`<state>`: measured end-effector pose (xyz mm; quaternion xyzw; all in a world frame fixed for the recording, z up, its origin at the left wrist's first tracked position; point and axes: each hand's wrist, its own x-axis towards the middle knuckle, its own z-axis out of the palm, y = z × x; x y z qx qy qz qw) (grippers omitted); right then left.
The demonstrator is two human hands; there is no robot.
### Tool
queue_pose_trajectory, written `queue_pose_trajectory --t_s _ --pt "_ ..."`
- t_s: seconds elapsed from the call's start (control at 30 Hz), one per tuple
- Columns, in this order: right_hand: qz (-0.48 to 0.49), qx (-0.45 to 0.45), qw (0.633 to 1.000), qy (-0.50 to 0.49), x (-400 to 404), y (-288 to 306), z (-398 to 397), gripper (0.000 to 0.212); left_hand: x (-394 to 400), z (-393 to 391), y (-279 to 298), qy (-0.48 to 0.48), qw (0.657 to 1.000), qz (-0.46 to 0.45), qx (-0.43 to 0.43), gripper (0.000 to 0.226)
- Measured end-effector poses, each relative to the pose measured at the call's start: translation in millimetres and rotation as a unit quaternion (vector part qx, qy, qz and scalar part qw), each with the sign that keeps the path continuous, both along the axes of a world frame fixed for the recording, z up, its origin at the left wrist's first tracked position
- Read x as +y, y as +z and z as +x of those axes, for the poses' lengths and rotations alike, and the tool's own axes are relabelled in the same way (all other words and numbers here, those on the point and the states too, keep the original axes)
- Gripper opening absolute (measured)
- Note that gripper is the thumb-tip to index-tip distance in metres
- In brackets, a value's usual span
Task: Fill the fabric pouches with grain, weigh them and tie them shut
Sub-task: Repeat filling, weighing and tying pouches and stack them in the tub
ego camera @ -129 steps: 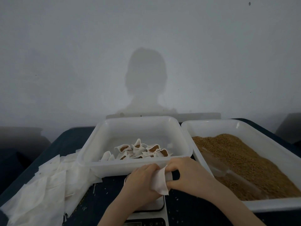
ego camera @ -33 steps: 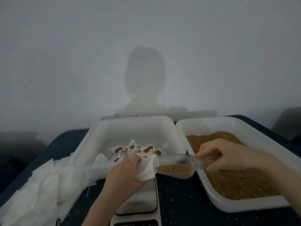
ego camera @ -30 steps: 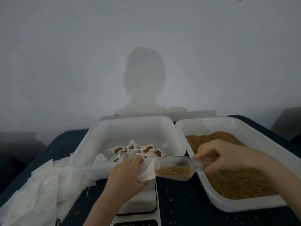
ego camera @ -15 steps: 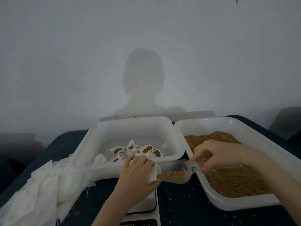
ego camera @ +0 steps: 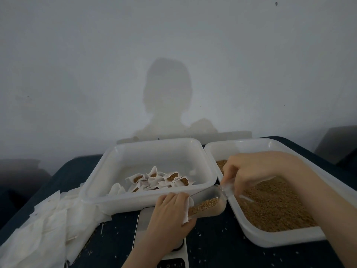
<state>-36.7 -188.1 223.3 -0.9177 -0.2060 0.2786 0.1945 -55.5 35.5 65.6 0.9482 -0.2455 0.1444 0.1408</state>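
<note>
I have the fabric pouch [ego camera: 185, 209] gripped in my left hand [ego camera: 170, 215], fingers curled round it so its mouth faces right, directly above the scale [ego camera: 144, 225]. It sits there, I judge, so it can go straight down for weighing once filled. My right hand [ego camera: 249, 173] pinches the handle of the clear scoop [ego camera: 207, 204], tilted so its open end dips into the pouch mouth and the grain [ego camera: 202, 205] slides downhill toward the cloth. Some grain is piled at the low end; I cannot tell how much is already inside, as my fingers hide the pouch body.

Just right of the scoop is the grain tray [ego camera: 270, 239], close enough that a reload is a short reach and spills fall near it. Behind my left hand, the white tub [ego camera: 119, 198] holds filled pouches [ego camera: 160, 180], their brown tops showing. Whether those are tied I cannot make out. At the far left, a heap of empty pouches [ego camera: 48, 225] lies on the dark bench [ego camera: 212, 248], within my left hand's reach. Stray grains dot the bench around the scale.
</note>
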Motion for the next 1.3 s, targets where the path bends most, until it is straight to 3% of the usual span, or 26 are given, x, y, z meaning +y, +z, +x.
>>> queue_pose_trajectory --t_s 0.07,0.13,0.23,0.37,0.5,0.63,0.8,0.87,0.97,1.13,1.3 --pt "-0.046 -0.037 0.998 -0.002 8 5 -2 0.025 -3 1 -3 0.005 1.000 -0.019 0.000 0.034" --pt "-0.117 -0.129 0.985 0.010 16 7 -2 0.027 -5 2 -5 0.012 0.999 -0.040 0.002 0.030" --pt "-0.187 -0.284 0.941 0.014 29 14 -6 0.044 -11 3 -6 0.031 0.995 -0.088 0.028 0.032" --pt "-0.220 -0.421 0.878 0.058 43 20 -9 0.042 -18 6 -5 0.058 0.982 -0.175 0.050 0.032" --pt "-0.259 -0.501 0.820 0.098 61 19 -13 0.046 -22 6 -6 0.070 0.973 -0.212 0.055 0.029" --pt "-0.277 -0.534 0.791 0.113 65 18 -17 0.054 -18 6 -6 0.074 0.970 -0.227 0.053 0.032" --pt "-0.274 -0.507 0.809 0.112 49 16 -19 0.030 -9 8 -1 0.078 0.971 -0.215 0.071 0.040" --pt "-0.237 -0.477 0.840 0.103 35 16 -19 0.021 -5 9 3 0.074 0.978 -0.185 0.068 0.040" --pt "-0.189 -0.423 0.884 0.059 5 11 -19 0.036 -1 10 6 0.069 0.979 -0.174 0.077 0.039" --pt "-0.102 -0.363 0.923 -0.070 -65 -7 -14 0.034 -1 12 6 0.064 0.979 -0.173 0.092 0.043" --pt "-0.184 -0.292 0.921 -0.183 -132 -33 -6 0.029 -4 14 2 0.065 0.983 -0.149 0.084 0.047"
